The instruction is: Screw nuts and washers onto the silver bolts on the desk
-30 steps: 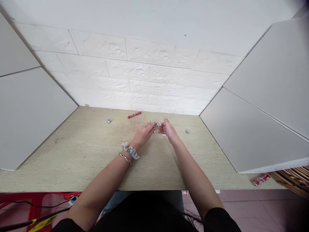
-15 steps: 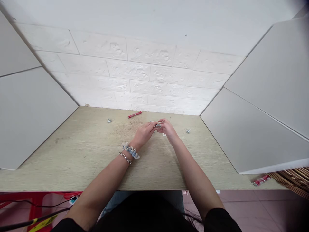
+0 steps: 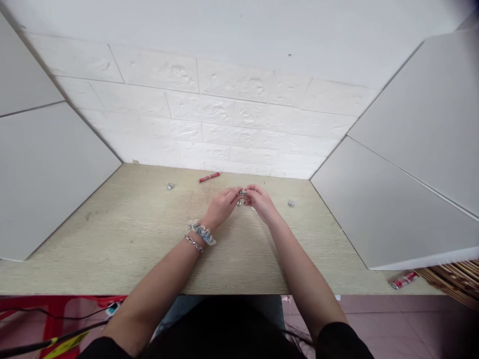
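My left hand (image 3: 223,204) and my right hand (image 3: 260,201) meet over the middle of the table. Both pinch a small shiny metal bolt (image 3: 243,192) between their fingertips; its details are partly covered by the fingers. Just below the fingertips another small metal screw piece (image 3: 239,203) shows on the tabletop. Partly hidden by my right hand lies a flat round washer (image 3: 253,209). A bolt with a washer (image 3: 169,186) rests off to the left, and a similar bolt (image 3: 291,203) sits to the right.
A red marker-like stick (image 3: 209,177) lies toward the white brick-patterned wall (image 3: 217,124). Grey panels stand on the left (image 3: 48,174) and right (image 3: 404,199) of the wooden table (image 3: 149,259). Near the right front edge are a red cylinder (image 3: 403,280) and a wicker basket (image 3: 454,279).
The fingers of both hands have shifted slightly around the metal bolt. More of the small screw piece beneath them shows, and less of the washer.
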